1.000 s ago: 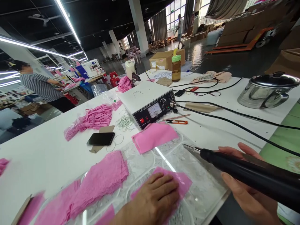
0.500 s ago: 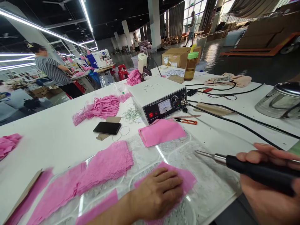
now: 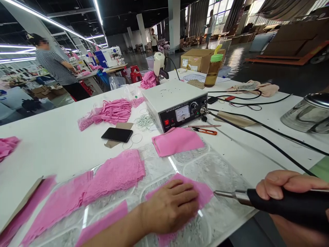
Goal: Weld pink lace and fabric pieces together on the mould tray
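My left hand (image 3: 168, 207) lies flat, fingers together, on a pink fabric piece (image 3: 203, 192) that rests on a clear glass plate (image 3: 221, 171). My right hand (image 3: 290, 181) is wrapped round a black handheld tool (image 3: 285, 204), whose metal tip (image 3: 221, 194) points left at the fabric's right edge, just beside it. A black cable (image 3: 257, 137) runs from the tool side to a white control box (image 3: 177, 103) with a dial and red buttons. A folded pink piece (image 3: 177, 140) lies in front of the box. Pink lace pieces (image 3: 113, 175) lie left of my hand.
A black phone (image 3: 117, 134), orange snips (image 3: 205, 131), white rings (image 3: 144, 121) and pink strips (image 3: 110, 111) lie on the white table (image 3: 51, 144). A steel pot (image 3: 305, 115) stands at right, a bottle (image 3: 212, 68) and cardboard box (image 3: 197, 58) at back. A person in stripes (image 3: 55, 68) works at left.
The tool and my right hand have dropped lower and moved its tip toward the fabric under my left hand. My left hand stays pressed on the fabric. The view has shifted slightly.
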### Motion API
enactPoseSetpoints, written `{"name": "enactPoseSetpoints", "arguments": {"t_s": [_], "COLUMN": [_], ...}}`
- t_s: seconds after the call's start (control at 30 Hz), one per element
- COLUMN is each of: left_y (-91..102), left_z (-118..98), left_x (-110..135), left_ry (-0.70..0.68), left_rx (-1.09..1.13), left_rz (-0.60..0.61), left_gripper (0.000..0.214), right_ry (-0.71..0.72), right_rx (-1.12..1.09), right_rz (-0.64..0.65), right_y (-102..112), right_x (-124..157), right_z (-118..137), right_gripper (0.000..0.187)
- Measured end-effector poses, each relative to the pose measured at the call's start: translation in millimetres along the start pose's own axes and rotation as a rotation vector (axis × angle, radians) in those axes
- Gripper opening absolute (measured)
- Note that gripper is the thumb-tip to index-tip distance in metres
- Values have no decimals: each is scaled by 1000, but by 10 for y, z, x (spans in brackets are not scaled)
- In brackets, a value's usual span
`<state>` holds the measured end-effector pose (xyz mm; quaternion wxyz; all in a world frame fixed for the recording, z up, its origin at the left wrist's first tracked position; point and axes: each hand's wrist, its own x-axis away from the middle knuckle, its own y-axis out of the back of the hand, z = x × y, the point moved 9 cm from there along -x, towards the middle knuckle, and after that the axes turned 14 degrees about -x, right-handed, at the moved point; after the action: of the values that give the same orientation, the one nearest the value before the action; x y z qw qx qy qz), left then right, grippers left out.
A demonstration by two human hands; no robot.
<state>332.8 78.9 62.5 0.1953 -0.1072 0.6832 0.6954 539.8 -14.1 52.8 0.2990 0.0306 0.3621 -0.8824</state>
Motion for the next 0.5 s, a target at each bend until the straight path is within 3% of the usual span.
{"name": "enactPoseSetpoints", "arguments": {"t_s": [0.23, 0.5], "left_y": [-58, 35], "left_z": [-1, -1], "left_x": [12, -23], "left_ry": [-3, -4], "left_rx": [-22, -7], "left_rz": [45, -16], "left_gripper": [17, 18], "right_ry": [2, 33], "right_rx": [19, 10], "right_rz": [46, 48], "right_y": [-52, -72], "right_x": [-51, -41], "right_z": [-23, -14], "right_gripper": [28, 24]}}
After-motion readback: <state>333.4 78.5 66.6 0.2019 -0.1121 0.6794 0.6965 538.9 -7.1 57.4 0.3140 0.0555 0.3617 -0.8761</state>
